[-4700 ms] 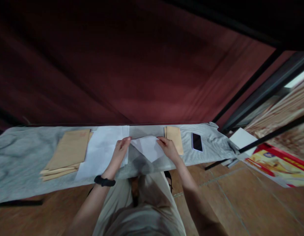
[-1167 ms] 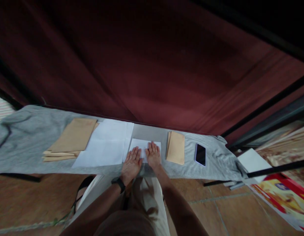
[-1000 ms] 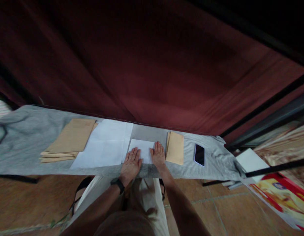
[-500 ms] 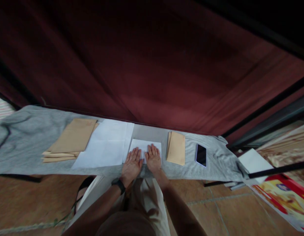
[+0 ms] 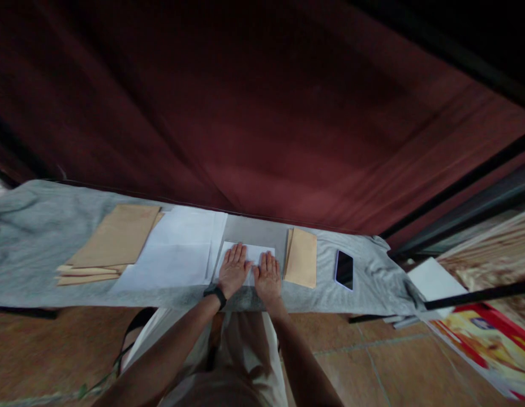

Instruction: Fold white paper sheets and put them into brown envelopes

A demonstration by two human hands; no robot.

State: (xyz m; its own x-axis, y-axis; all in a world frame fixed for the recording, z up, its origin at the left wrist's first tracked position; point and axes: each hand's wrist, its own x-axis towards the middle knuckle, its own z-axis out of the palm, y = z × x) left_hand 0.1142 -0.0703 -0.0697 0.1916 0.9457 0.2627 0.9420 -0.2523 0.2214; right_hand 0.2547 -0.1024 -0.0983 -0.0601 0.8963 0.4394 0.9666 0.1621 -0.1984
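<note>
A folded white sheet (image 5: pixel 256 253) lies on the grey cloth (image 5: pixel 33 249) of a narrow table. My left hand (image 5: pixel 233 270) lies flat on its left half, fingers spread. Flat on the sheet's right half rests my right hand (image 5: pixel 268 276), beside the left one. Neither hand grips anything. A black band circles my left wrist. Left of the folded sheet is a stack of white paper (image 5: pixel 173 257), and right of it a small pile of brown envelopes (image 5: pixel 301 258).
A larger pile of brown envelopes (image 5: pixel 112 244) lies at the left. A dark phone (image 5: pixel 344 269) rests on the cloth at the right. A dark red curtain (image 5: pixel 245 113) hangs behind the table. White sheets (image 5: pixel 432 280) and a red-yellow poster (image 5: pixel 491 339) are at the right.
Earlier both hands held the white sheet up by its edges. The sheet now lies folded and flat, and my hands press on it; my left hand slid a little farther up the paper.
</note>
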